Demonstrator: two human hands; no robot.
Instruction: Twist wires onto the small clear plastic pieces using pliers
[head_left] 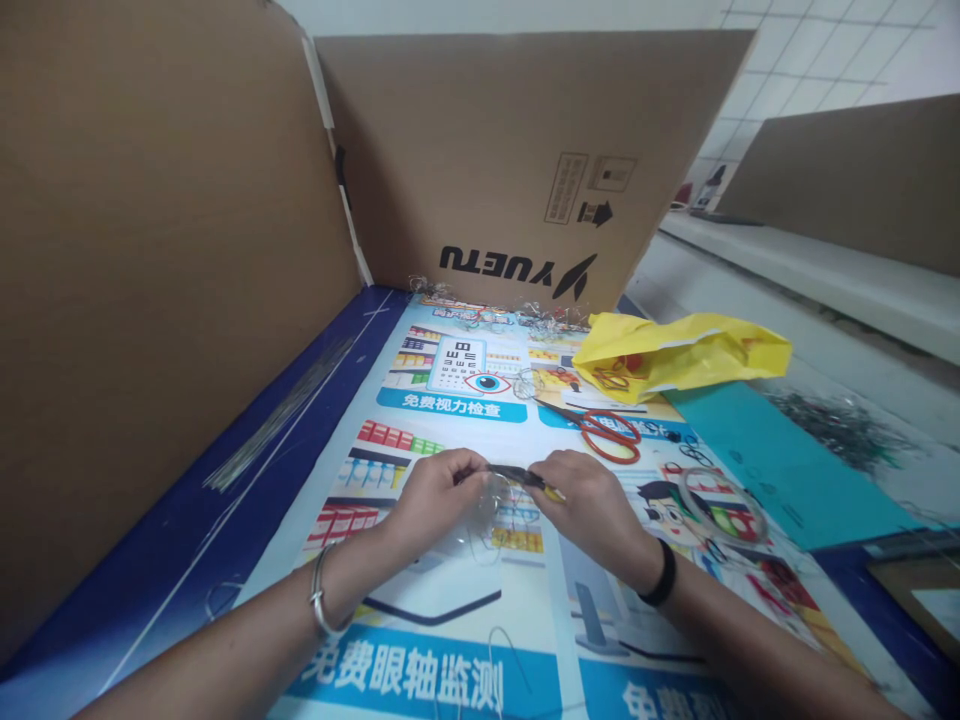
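My right hand point(589, 500) is closed around the handles of small pliers point(517, 474), which show a bit of yellow at the grip. The dark jaws point left and meet the fingertips of my left hand point(439, 495). That hand is pinched on thin silvery wire point(491, 525), whose bent loops hang below the fingers. Exactly where the jaws bite the wire is too small to tell. Scissors with orange handles point(611, 435) lie just beyond my right hand. A clear ring-shaped coil point(724, 505) rests to its right.
Cardboard panels point(480, 150) stand at the back and left. Straight wires point(277, 415) lie bundled along the left side. A yellow bag point(690, 350) sits at the back right, near a pile of dark wire bits point(844, 430). Tangled scraps point(547, 320) line the back. A printed poster point(450, 590) covers the table.
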